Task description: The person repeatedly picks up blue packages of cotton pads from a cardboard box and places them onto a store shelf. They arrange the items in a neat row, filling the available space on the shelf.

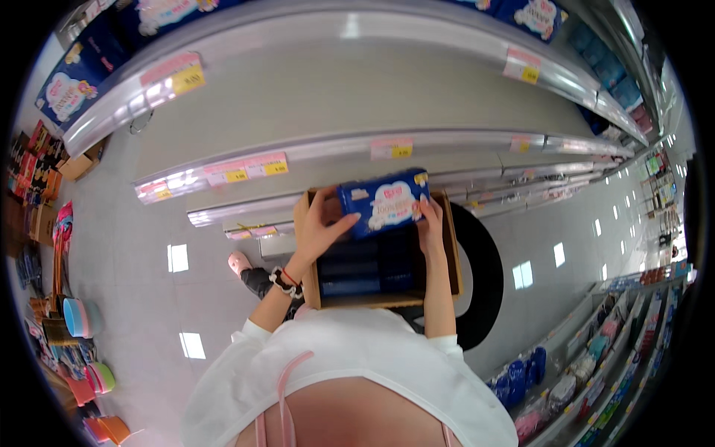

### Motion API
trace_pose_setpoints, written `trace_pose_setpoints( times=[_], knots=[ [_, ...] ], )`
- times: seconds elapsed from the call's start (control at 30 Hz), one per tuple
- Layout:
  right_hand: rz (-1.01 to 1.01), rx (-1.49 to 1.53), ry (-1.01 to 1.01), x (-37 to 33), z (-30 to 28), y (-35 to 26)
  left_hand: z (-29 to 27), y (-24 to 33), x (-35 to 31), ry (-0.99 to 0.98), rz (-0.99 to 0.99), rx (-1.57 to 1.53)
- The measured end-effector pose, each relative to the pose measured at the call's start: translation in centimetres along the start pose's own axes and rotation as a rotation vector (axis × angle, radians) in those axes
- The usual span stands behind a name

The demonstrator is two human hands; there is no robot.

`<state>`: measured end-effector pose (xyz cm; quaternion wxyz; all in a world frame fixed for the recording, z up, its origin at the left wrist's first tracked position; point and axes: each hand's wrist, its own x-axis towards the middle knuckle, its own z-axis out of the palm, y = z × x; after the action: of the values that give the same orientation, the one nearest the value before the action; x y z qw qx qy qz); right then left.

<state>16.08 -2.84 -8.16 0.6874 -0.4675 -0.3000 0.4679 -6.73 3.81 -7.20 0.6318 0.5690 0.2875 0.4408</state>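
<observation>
Centre frame: left hand (319,227) and right hand (431,227) pinch opposite ends of the pack (387,203) above the box (307,257). Advised: light, even pressure; pack level, clear of the box walls.

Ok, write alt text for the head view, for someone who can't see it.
A person's left hand and right hand hold a blue package over an open cardboard box containing dark blue packs, facing store shelves with pink and yellow labels along their edges.
</observation>
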Motion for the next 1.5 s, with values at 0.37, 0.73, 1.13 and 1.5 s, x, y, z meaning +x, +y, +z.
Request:
trace_pose_setpoints(
  times=[0.37,0.73,1.13,1.5],
  knots=[
    [-0.182,-0.246,-0.309,-3.4,3.6,-5.8,-0.1,11.0,-1.8,0.035,0.558,0.718],
    [-1.306,-0.527,-0.296,3.9,16.5,-24.6,-0.4,29.3,6.8,0.172,1.488,0.914],
    [-1.453,-1.005,-0.055,9.4,18.8,-23.5,-2.5,27.8,10.5,0.486,1.143,1.219],
    [-1.438,-0.942,0.003,9.4,19.1,-23.2,-1.7,26.8,10.7,0.611,1.028,1.155]
  ],
)
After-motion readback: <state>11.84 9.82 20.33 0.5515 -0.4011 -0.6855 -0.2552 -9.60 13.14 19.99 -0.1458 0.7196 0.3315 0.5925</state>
